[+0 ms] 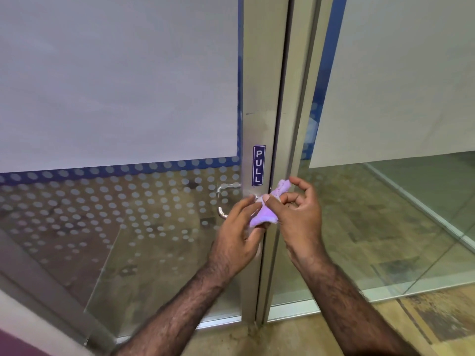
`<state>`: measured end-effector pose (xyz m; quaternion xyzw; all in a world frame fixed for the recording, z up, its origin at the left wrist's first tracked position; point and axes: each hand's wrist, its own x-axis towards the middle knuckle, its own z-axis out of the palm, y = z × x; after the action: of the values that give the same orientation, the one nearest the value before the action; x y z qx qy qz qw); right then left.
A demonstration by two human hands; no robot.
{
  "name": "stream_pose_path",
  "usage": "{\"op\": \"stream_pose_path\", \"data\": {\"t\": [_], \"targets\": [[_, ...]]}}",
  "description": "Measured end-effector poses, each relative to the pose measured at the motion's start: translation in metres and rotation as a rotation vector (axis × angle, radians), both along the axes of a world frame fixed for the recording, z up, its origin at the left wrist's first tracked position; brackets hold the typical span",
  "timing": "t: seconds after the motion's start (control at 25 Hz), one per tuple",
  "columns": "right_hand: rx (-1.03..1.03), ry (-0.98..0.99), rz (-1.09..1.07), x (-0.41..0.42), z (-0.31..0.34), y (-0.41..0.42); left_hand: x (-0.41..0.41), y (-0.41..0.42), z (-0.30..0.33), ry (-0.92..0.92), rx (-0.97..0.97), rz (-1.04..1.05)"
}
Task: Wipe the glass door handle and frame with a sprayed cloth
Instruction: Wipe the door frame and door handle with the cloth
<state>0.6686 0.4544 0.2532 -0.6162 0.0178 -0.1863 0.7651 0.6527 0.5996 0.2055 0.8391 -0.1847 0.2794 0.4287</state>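
A small purple cloth (pixel 267 210) is bunched up between both hands, right in front of the metal door frame (pixel 262 98). My left hand (pixel 239 232) cups the cloth from below and from the left. My right hand (pixel 295 211) pinches its upper part with thumb and forefinger, the other fingers spread. A curved metal handle (pixel 223 199) shows through the glass just left of my left hand, on the far side of the door. The near-side handle is hidden behind my hands. A blue PULL sticker (pixel 258 165) sits on the frame above the cloth.
The glass door (pixel 115 86) on the left carries frosted film and a dotted band. A fixed glass panel (pixel 398 86) stands to the right of the frame. Brown patterned floor (pixel 282 337) runs along the bottom.
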Motion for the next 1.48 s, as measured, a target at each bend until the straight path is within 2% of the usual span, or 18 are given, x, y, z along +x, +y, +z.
{"op": "stream_pose_path", "data": {"t": [0.16, 0.28, 0.44, 0.52, 0.6, 0.68, 0.84, 1.08, 1.16, 1.28, 1.32, 1.48], "targets": [[0.084, 0.016, 0.104, -0.015, -0.002, -0.011, -0.016, -0.01, 0.008, 0.136, -0.163, 0.014], [0.14, 0.007, 0.136, -0.023, -0.006, -0.024, -0.022, -0.014, 0.006, 0.309, -0.384, -0.001], [-0.072, 0.13, 0.092, -0.033, -0.026, -0.044, -0.031, -0.011, 0.013, 0.534, -0.731, -0.11], [-0.112, 0.272, 0.261, -0.037, -0.036, -0.053, -0.037, -0.009, 0.013, 0.653, -0.857, -0.165], [-0.065, 0.366, 0.502, -0.043, -0.046, -0.056, -0.041, -0.004, 0.012, 0.749, -0.89, -0.191], [-0.013, 0.373, 0.583, -0.046, -0.054, -0.056, -0.045, 0.004, 0.01, 0.836, -0.89, -0.275], [0.073, 0.353, 0.563, -0.048, -0.058, -0.06, -0.049, 0.021, 0.0, 0.887, -0.779, -0.418], [0.014, 0.291, 0.548, -0.052, -0.057, -0.062, -0.053, 0.033, -0.004, 0.868, -0.705, -0.347], [0.017, 0.267, 0.543, -0.052, -0.057, -0.062, -0.055, 0.036, -0.001, 0.89, -0.759, -0.363], [0.005, 0.237, 0.542, -0.052, -0.057, -0.065, -0.059, 0.042, 0.001, 0.966, -1.097, -0.446], [-0.008, 0.227, 0.534, -0.052, -0.058, -0.065, -0.061, 0.042, 0.001, 0.98, -1.157, -0.461], [0.019, 0.233, 0.469, -0.052, -0.057, -0.061, -0.068, 0.028, -0.007, 0.996, -0.971, -0.328]]}}
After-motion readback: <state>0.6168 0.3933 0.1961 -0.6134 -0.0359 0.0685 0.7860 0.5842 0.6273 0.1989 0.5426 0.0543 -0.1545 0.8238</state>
